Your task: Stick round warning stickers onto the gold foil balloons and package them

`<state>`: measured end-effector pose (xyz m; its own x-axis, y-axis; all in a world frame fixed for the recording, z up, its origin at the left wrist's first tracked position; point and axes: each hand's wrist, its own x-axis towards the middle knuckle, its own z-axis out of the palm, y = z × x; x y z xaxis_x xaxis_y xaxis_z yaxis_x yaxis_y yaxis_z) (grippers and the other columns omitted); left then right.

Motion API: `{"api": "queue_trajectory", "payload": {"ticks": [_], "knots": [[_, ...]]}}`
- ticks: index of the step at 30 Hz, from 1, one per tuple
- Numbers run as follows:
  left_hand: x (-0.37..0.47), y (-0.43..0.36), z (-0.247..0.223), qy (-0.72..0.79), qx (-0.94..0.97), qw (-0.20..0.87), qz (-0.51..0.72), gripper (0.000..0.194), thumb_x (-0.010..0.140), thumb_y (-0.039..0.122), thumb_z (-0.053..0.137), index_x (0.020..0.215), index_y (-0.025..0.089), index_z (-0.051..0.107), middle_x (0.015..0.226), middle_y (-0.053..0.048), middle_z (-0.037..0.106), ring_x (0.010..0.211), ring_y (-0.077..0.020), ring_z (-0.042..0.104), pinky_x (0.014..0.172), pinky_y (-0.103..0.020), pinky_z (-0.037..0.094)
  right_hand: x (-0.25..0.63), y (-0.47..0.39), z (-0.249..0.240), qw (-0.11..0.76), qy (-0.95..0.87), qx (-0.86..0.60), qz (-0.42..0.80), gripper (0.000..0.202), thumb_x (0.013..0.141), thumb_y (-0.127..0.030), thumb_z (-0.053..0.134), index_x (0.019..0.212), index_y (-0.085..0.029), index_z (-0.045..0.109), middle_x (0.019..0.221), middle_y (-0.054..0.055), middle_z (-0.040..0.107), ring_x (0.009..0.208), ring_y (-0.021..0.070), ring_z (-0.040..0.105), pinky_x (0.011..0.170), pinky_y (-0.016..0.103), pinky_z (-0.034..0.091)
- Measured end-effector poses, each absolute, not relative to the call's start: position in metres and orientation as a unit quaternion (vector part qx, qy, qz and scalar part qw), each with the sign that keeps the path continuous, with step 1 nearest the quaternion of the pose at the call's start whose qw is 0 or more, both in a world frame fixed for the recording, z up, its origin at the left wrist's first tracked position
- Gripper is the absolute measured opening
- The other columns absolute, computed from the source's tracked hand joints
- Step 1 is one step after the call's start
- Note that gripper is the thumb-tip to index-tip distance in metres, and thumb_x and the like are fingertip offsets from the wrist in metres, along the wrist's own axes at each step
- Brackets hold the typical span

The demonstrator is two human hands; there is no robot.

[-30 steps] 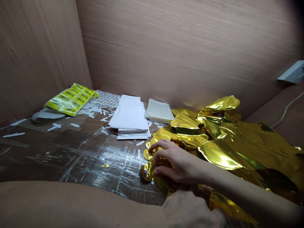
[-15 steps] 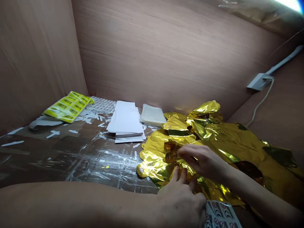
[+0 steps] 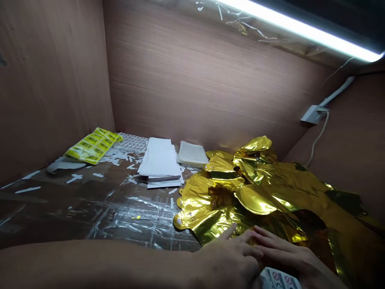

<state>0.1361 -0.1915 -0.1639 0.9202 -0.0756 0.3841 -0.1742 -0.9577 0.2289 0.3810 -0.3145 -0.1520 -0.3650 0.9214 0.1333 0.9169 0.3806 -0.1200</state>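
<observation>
Lengthwise, the foil [image 3: 195, 200] runs from lobed tabs at left toward lower right, on the table's [image 3: 90, 218] right side. The right hand [image 3: 288, 251], fingers together, has come down against the left hand [image 3: 230, 257], fingers slightly spread; any pinch is hidden.

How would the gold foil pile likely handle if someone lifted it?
The gold foil pile would probably sag and fold, given its creases and draped edges. It is likely light, as the layers look thin. Its glossy surface suggests layers may slip.

Yellow labels [image 3: 94, 146] lie left of white sheets [image 3: 159, 158], a lit tube lamp [image 3: 297, 28] above
</observation>
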Motion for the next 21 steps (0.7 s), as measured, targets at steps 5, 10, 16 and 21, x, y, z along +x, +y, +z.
{"api": "queue_trajectory", "payload": {"ticks": [5,10,16,21], "knots": [[0.143,-0.206,-0.183,-0.131,0.979,-0.003,0.159,0.012,0.1,0.023,0.066,0.1,0.013,0.072,0.112,-0.003,0.078,0.117,-0.0229,0.068,0.103,-0.033,0.053,0.379,-0.306,-0.146,0.125,-0.827,-0.549,0.012,0.036,0.099,-0.031,0.067,0.135,-0.035,0.07,0.143,0.006,0.063,0.136,0.0344,0.055,0.104,0.048,0.058],[0.137,-0.217,-0.206,-0.129,0.958,-0.084,0.243,0.022,0.105,0.024,0.058,0.115,0.009,0.07,0.12,-0.003,0.077,0.117,-0.0217,0.068,0.099,-0.034,0.054,0.388,-0.302,-0.156,0.182,-0.804,-0.565,0.039,0.027,0.099,-0.032,0.066,0.124,-0.033,0.077,0.135,0.006,0.07,0.136,0.0336,0.056,0.105,0.051,0.058],[0.136,-0.219,-0.216,-0.092,0.953,-0.113,0.264,0.028,0.108,0.023,0.05,0.122,0.006,0.066,0.119,-0.009,0.077,0.118,-0.0229,0.07,0.096,-0.036,0.056,0.382,-0.298,-0.162,0.227,-0.764,-0.603,0.023,0.02,0.102,-0.029,0.06,0.102,-0.025,0.079,0.126,0.007,0.077,0.127,0.0295,0.067,0.105,0.046,0.059],[0.138,-0.217,-0.216,-0.022,0.944,-0.138,0.3,0.022,0.108,0.026,0.05,0.104,0.015,0.068,0.119,-0.009,0.077,0.1,-0.0244,0.076,0.091,-0.045,0.06,0.367,-0.286,-0.156,0.291,-0.749,-0.594,-0.038,0.02,0.106,-0.023,0.049,0.108,-0.023,0.068,0.109,0.007,0.08,0.099,0.021,0.078,0.082,0.029,0.065]]}}
